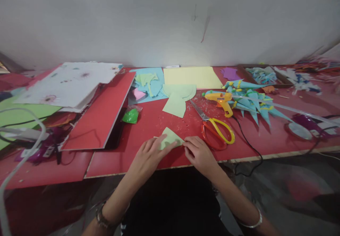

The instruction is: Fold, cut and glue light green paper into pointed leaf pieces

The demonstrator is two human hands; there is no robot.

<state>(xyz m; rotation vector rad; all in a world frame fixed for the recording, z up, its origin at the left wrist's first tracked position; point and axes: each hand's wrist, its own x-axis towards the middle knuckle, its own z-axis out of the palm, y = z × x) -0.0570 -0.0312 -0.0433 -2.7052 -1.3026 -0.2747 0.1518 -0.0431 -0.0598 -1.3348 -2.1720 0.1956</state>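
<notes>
A small pale green paper piece [170,139] lies near the front edge of the red table, between my hands. My left hand [150,153] holds it at its left side, thumb stretched across its lower part. The fingers of my right hand [198,153] are pinched on its right corner. Just beyond are more pale green cut papers [175,103], some with rounded edges. Scissors [205,117] with one red and one yellow handle lie to the right, blades slightly apart. A yellow glue gun [221,101] rests behind them.
A red board [102,115] and white sheets [71,83] stand raised at left. A green packet [130,116] lies beside the board. Blue paper cones [252,103] and the glue gun's black cord [245,138] occupy the right. Yellow sheets [191,76] lie by the wall.
</notes>
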